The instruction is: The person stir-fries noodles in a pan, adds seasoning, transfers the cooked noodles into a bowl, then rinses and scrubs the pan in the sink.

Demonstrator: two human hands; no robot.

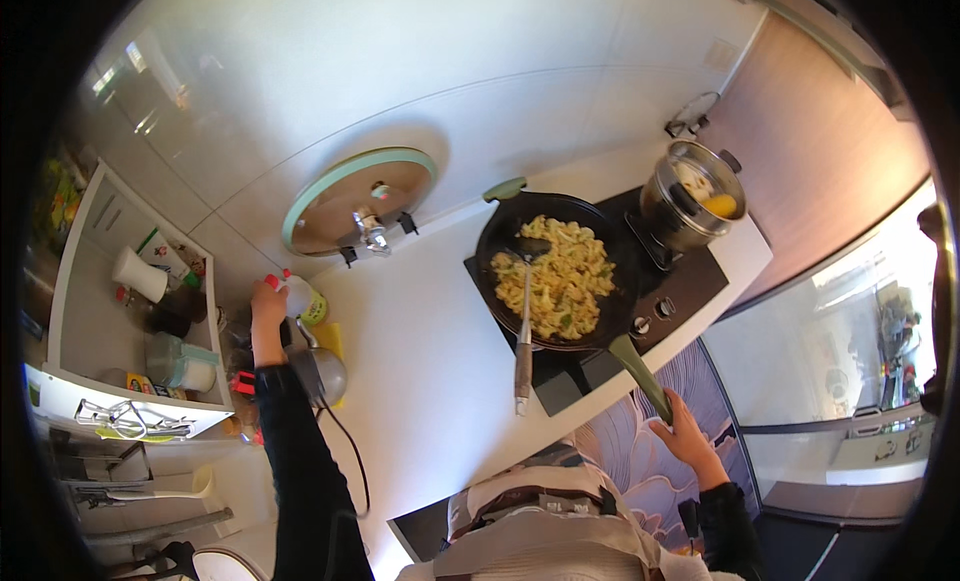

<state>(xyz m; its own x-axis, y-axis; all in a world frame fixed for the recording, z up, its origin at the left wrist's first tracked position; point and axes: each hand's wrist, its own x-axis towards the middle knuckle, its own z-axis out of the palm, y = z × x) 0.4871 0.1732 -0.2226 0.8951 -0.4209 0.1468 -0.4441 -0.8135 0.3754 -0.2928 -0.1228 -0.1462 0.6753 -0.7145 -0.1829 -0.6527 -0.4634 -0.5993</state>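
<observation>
A large black frying pan (490, 291) with a green handle sits on the stove. In it is a yellow, chopped, egg-like food (565, 281) with green bits. A spatula (524, 361) leans across the rim, its blade in the food and its handle out over the counter. At the end of the pan's handle, my right hand (690, 441) is closed round the grip. My left hand (268, 321) reaches far left among the bottles, its fingers closed at a red cap (272, 280); what lies under that cap is hidden. Beside it stands a bottle (312, 306) with a yellow-green label.
A steel pot (665, 206) with yellow and white food in a steamer stands at the back right. A round green-rimmed lid (350, 201) leans on the wall. A grey kettle (325, 373) with a cord sits under my left forearm. Left is a shelf (75, 311) of jars.
</observation>
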